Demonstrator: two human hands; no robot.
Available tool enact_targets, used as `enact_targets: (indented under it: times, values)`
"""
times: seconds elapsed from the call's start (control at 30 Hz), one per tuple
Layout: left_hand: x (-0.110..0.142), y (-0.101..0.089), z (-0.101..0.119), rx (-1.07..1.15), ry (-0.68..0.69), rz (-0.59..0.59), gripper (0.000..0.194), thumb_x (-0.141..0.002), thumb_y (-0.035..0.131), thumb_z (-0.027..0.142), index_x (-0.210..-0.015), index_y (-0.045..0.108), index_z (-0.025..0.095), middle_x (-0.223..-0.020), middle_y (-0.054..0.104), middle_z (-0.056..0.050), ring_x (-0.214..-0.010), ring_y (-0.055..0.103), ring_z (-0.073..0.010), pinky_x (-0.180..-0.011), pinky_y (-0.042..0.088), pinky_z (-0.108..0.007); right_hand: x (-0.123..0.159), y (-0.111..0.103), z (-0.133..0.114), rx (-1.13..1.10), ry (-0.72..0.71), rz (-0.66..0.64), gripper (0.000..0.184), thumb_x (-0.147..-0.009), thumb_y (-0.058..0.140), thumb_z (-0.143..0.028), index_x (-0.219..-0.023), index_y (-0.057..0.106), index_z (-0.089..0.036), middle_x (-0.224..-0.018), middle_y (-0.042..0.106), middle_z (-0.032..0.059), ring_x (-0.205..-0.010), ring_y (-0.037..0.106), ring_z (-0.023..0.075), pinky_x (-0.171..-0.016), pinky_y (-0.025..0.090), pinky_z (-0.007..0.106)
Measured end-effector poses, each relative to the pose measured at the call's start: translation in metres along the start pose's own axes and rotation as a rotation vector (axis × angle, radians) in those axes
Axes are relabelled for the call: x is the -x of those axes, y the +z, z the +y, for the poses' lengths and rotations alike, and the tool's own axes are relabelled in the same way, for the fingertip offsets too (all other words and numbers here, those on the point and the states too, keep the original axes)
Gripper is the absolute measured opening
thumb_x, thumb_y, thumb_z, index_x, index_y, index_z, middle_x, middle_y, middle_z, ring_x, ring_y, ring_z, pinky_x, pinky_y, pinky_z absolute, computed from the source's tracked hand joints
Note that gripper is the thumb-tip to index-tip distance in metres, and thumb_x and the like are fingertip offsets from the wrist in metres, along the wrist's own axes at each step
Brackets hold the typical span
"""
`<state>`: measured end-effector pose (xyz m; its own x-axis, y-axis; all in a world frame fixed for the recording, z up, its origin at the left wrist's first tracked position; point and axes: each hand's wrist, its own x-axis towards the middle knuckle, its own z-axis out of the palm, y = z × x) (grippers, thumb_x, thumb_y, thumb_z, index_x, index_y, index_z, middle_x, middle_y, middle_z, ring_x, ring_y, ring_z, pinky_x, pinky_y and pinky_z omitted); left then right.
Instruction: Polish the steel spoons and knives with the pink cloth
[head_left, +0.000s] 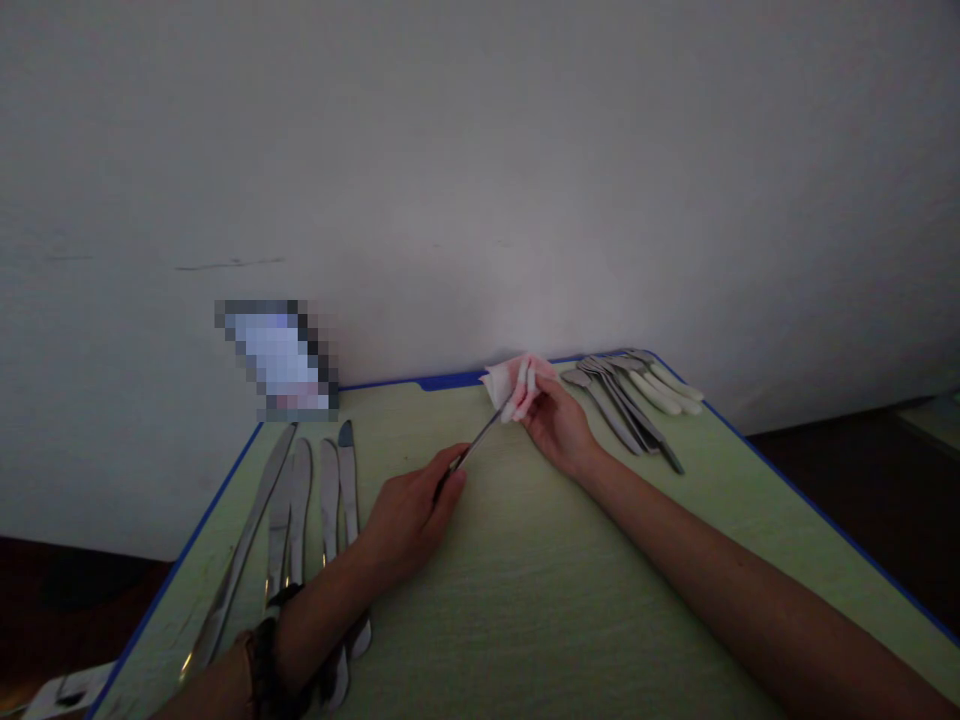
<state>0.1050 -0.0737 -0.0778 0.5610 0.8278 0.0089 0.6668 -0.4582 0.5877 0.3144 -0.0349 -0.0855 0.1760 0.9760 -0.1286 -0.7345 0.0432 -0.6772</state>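
My left hand (409, 515) is closed around the handle of a thin metal piece of cutlery (486, 432), which slants up and away to the right. A pink and white cloth or tissue (501, 383) covers its far end, so I cannot tell whether it is a spoon, fork or knife. Fingers of my right hand (559, 425) pinch that folded cloth around the end, just above the far part of the table. Several table knives (300, 475) lie side by side left of my left hand, partly under my forearm. Right of my right hand sits a pile of metal cutlery (615, 400), spoons among it.
The light green table (525, 610) has a blue edge and stands against a grey wall (480, 180). A pixelated, screen-like object (277, 350) leans at the back left corner. Several white-handled utensils (660, 392) lie at the back right, near the edge.
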Motion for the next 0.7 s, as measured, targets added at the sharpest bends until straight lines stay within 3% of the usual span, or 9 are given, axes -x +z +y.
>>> enact_targets:
  times: [0.13, 0.33, 0.53, 0.7]
  values:
    - [0.0, 0.003, -0.004, -0.063, 0.043, 0.014, 0.046, -0.095, 0.026, 0.038, -0.133, 0.044, 0.021, -0.104, 0.07, -0.007, -0.089, 0.067, -0.0219, -0.079, 0.049, -0.033, 0.0, 0.0, 0.004, 0.113, -0.027, 0.018, 0.01, -0.074, 0.062, -0.024, -0.067, 0.06, -0.017, -0.059, 0.061, -0.003, -0.053, 0.053, 0.0083, -0.051, 0.046, 0.019]
    - [-0.001, 0.005, -0.005, -0.141, 0.107, 0.016, 0.047, -0.096, 0.023, 0.036, -0.135, 0.045, 0.02, -0.097, 0.072, -0.007, -0.083, 0.067, -0.0193, -0.078, 0.05, -0.031, 0.002, 0.003, 0.005, 0.136, -0.066, 0.08, 0.018, -0.075, 0.06, -0.032, -0.065, 0.056, -0.018, -0.047, 0.051, -0.0063, -0.04, 0.041, 0.0072, -0.039, 0.034, 0.019]
    - [0.0, 0.0, -0.003, -0.218, 0.121, -0.034, 0.049, -0.096, 0.022, 0.039, -0.137, 0.042, 0.021, -0.076, 0.071, -0.004, -0.067, 0.066, -0.0181, -0.065, 0.047, -0.027, -0.005, -0.005, 0.005, 0.027, -0.315, 0.186, 0.013, -0.076, 0.056, -0.03, -0.07, 0.058, -0.019, -0.062, 0.06, -0.0055, -0.058, 0.055, 0.0089, -0.058, 0.048, 0.021]
    - [0.0, -0.001, -0.002, -0.219, 0.136, -0.047, 0.048, -0.096, 0.02, 0.038, -0.134, 0.047, 0.024, -0.074, 0.071, -0.004, -0.067, 0.065, -0.0183, -0.064, 0.046, -0.028, -0.009, -0.008, 0.0, -0.003, -0.257, 0.197, 0.008, -0.074, 0.055, -0.024, -0.069, 0.057, -0.019, -0.061, 0.06, -0.0054, -0.056, 0.055, 0.0096, -0.057, 0.049, 0.022]
